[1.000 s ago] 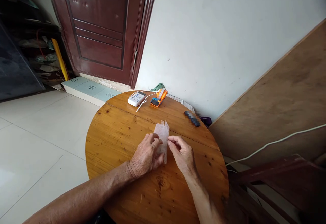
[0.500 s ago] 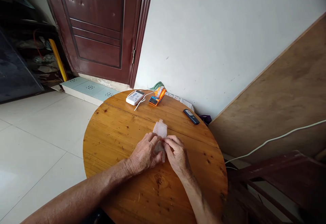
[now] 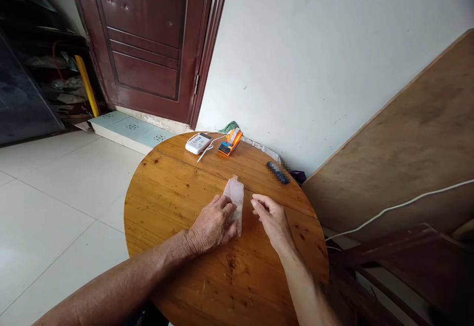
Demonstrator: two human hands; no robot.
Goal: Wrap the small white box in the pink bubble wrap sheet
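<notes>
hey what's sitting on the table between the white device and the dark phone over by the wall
The orange tape dispenser sits between the white device and the dark phone, nearer the device, as the head view shows.
</notes>
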